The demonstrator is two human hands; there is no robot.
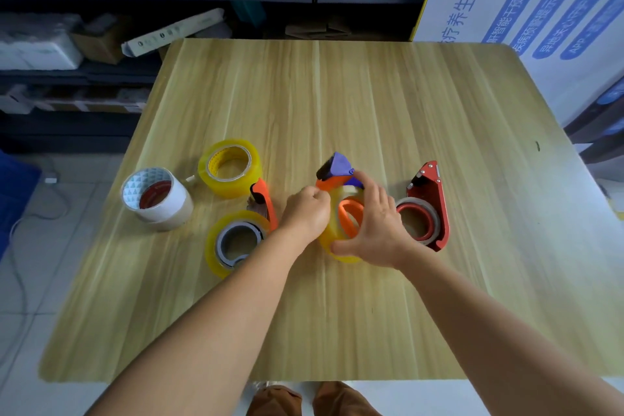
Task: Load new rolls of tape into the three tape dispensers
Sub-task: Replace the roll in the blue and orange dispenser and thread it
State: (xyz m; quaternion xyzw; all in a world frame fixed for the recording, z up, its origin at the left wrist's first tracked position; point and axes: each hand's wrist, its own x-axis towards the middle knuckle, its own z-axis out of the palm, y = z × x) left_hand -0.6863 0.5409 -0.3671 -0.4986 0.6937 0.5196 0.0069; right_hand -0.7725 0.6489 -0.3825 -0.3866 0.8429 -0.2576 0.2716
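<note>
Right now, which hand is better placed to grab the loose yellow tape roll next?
Probably the left hand: the loose yellow tape roll lies on its side, while the right hand steadies the orange-and-purple tape dispenser.

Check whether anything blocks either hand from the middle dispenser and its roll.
Nothing visible does. Both hands are already on it: the left hand pinches near the top of the yellow roll, and the right hand wraps around the roll on the orange and purple dispenser.

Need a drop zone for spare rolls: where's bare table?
Free: the table beyond the yellow roll, and the near strip under the forearms. Crowded: the row from the white roll to the red dispenser.
</note>
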